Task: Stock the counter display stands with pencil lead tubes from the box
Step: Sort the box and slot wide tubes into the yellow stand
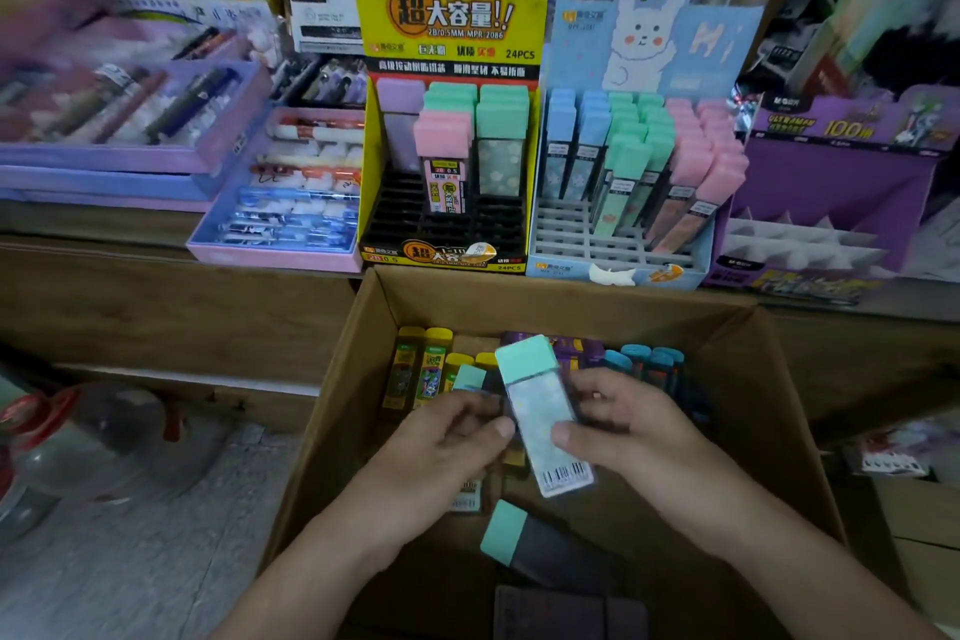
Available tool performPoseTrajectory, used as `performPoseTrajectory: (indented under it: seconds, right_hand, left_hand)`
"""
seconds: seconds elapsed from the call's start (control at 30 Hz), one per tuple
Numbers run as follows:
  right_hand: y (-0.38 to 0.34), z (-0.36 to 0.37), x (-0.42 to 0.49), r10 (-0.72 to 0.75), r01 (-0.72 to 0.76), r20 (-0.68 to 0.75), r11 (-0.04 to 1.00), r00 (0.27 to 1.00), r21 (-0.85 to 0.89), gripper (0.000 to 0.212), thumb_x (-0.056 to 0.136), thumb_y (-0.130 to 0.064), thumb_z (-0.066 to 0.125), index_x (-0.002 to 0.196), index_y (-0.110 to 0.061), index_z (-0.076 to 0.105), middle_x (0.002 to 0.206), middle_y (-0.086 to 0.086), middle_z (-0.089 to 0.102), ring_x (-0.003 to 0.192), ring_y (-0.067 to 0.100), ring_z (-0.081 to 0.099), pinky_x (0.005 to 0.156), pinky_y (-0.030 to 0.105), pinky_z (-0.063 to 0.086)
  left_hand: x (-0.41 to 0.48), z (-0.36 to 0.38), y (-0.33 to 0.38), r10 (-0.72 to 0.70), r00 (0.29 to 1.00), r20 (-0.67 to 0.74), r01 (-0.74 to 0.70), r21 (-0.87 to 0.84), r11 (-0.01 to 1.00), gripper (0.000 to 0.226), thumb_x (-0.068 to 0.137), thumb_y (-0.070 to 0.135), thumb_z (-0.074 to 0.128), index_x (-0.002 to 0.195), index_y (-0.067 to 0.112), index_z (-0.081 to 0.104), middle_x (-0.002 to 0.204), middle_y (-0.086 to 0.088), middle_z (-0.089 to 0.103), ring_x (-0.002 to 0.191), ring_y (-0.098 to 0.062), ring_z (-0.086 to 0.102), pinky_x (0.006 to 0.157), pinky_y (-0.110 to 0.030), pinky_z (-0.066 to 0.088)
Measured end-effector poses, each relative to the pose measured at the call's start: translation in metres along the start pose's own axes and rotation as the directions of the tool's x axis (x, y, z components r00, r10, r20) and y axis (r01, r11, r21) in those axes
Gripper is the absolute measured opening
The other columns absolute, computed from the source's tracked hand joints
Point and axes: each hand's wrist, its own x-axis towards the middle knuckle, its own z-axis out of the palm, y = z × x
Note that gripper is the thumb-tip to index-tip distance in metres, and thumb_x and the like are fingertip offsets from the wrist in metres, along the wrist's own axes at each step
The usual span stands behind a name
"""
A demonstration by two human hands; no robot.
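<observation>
Together, the left hand (441, 437) and right hand (618, 424) pinch a mint-capped lead tube (540, 411) over the open cardboard box (748, 379), thumbs pressing its two sides. Below the grip another mint-capped tube (506, 533) lies loose in the box; beyond it stands the yellow display stand (452, 31).

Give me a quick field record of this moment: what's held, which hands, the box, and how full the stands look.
held item: green-capped lead tube
hands: left hand and right hand, both on the tube
location: above cardboard box
box contents: more tubes, mixed cap colours
yellow stand: front slots empty
blue stand: front slots empty
</observation>
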Motion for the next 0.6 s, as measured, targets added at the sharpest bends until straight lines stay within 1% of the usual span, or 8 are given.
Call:
performPoseTrajectory:
  seconds: [0.07, 0.17, 0.2, 0.27, 0.37, 0.43, 0.53, 0.6]
  right_hand:
    - [-0.006, 0.002, 0.0, 0.015, -0.015, 0.003, 0.991, 1.0, 0.135, 0.044, 0.091, -0.006, 0.071, 0.13, -0.022, 0.06, 0.115, 0.002, 0.077, 0.106, 0.02, 0.075, 0.091, 0.042, 0.061]
    - [-0.012, 0.009, 0.0, 0.002, -0.006, 0.014, 0.969, 1.0, 0.245, 0.045, 0.09, -0.004, 0.07, 0.132, -0.017, 0.06, 0.118, 0.01, 0.076, 0.109, 0.029, 0.073, 0.101, 0.054, 0.054]
    - [-0.014, 0.012, 0.001, -0.007, 0.001, 0.019, 0.96, 1.0, 0.28, 0.046, 0.088, -0.003, 0.07, 0.132, -0.015, 0.06, 0.119, 0.011, 0.075, 0.11, 0.03, 0.073, 0.101, 0.054, 0.055]
    - [-0.018, 0.019, 0.002, -0.044, 0.023, 0.054, 0.937, 0.998, 0.349, 0.047, 0.086, -0.001, 0.07, 0.131, -0.013, 0.061, 0.121, 0.012, 0.074, 0.111, 0.031, 0.072, 0.094, 0.05, 0.059]
    - [-0.026, 0.028, 0.006, -0.106, 0.058, 0.092, 0.906, 0.99, 0.419, 0.05, 0.082, 0.0, 0.073, 0.13, -0.01, 0.064, 0.121, 0.016, 0.073, 0.111, 0.034, 0.072, 0.086, 0.042, 0.062]
    - [-0.03, 0.034, 0.01, -0.126, 0.09, 0.072, 0.922, 0.989, 0.376, 0.048, 0.084, 0.003, 0.074, 0.128, -0.012, 0.064, 0.118, 0.014, 0.074, 0.11, 0.033, 0.072, 0.086, 0.043, 0.061]
    - [-0.038, 0.038, 0.013, -0.159, 0.156, -0.003, 0.963, 0.987, 0.219, 0.044, 0.088, 0.003, 0.074, 0.124, -0.02, 0.065, 0.112, 0.004, 0.077, 0.106, 0.025, 0.074, 0.09, 0.047, 0.061]
    - [-0.045, 0.039, 0.012, -0.221, 0.224, -0.041, 0.971, 0.974, 0.084, 0.042, 0.09, -0.002, 0.075, 0.119, -0.031, 0.068, 0.109, -0.004, 0.078, 0.105, 0.015, 0.074, 0.088, 0.036, 0.062]
  left_hand:
    - [-0.001, -0.001, 0.005, 0.002, 0.999, 0.036, 0.0, -0.065, 0.998, 0.031, 0.085, 0.056, 0.066, 0.111, 0.039, 0.072, 0.112, 0.011, 0.075, 0.108, -0.006, 0.069, 0.094, -0.033, 0.054]
    - [-0.002, -0.004, 0.013, 0.007, 0.997, 0.079, 0.007, -0.176, 0.984, 0.036, 0.091, 0.056, 0.064, 0.119, 0.034, 0.071, 0.122, 0.003, 0.073, 0.117, -0.014, 0.067, 0.103, -0.043, 0.049]
    - [-0.002, -0.004, 0.015, 0.01, 0.996, 0.084, 0.01, -0.227, 0.974, 0.038, 0.092, 0.053, 0.064, 0.121, 0.03, 0.071, 0.123, -0.001, 0.073, 0.119, -0.018, 0.066, 0.105, -0.046, 0.048]
    - [-0.001, -0.003, 0.02, 0.009, 0.996, 0.091, 0.023, -0.346, 0.938, 0.04, 0.09, 0.048, 0.067, 0.121, 0.024, 0.072, 0.124, -0.009, 0.072, 0.119, -0.025, 0.066, 0.107, -0.049, 0.048]
    - [-0.002, 0.0, 0.031, -0.005, 0.991, 0.132, 0.074, -0.522, 0.85, 0.043, 0.088, 0.046, 0.065, 0.124, 0.023, 0.071, 0.129, -0.014, 0.069, 0.121, -0.031, 0.064, 0.107, -0.055, 0.047]
    - [-0.005, 0.002, 0.04, 0.022, 0.988, 0.154, 0.076, -0.6, 0.797, 0.036, 0.094, 0.042, 0.062, 0.124, 0.025, 0.07, 0.13, -0.014, 0.068, 0.123, -0.033, 0.063, 0.109, -0.058, 0.044]
    - [-0.007, 0.002, 0.051, 0.011, 0.993, 0.119, 0.072, -0.672, 0.737, 0.032, 0.094, 0.038, 0.059, 0.12, 0.025, 0.072, 0.127, -0.017, 0.069, 0.118, -0.037, 0.065, 0.106, -0.061, 0.045]
    - [-0.006, -0.001, 0.056, 0.018, 0.994, 0.109, 0.063, -0.687, 0.724, 0.033, 0.096, 0.037, 0.058, 0.123, 0.024, 0.07, 0.126, -0.017, 0.069, 0.117, -0.039, 0.066, 0.1, -0.059, 0.051]
